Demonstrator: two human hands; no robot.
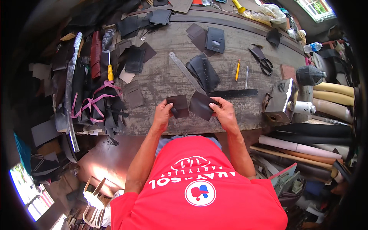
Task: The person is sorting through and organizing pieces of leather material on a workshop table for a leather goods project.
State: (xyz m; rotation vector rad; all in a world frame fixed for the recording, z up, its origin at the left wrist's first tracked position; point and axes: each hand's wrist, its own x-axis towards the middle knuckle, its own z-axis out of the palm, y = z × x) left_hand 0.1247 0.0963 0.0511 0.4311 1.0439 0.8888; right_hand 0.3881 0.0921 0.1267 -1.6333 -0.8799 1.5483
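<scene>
My left hand (164,114) pinches a small dark brown leather piece (180,106) by its left edge, thumb on top. In my right hand (224,113) is a second dark leather piece (200,105), gripped at its right side and tilted. The two pieces are held side by side above the table's near edge, a narrow gap between them. Just beyond them lie a metal ruler (183,69), a folded black leather piece (203,73) and a black straightedge (234,92).
On the worktable (161,76) are scissors (262,61), a yellow pencil (237,70), a pen (246,76) and stacked dark pieces (135,59). A yellow-handled screwdriver (110,72) and pink tape (92,103) lie left. A metal tin (283,100) stands right, near material rolls (333,94).
</scene>
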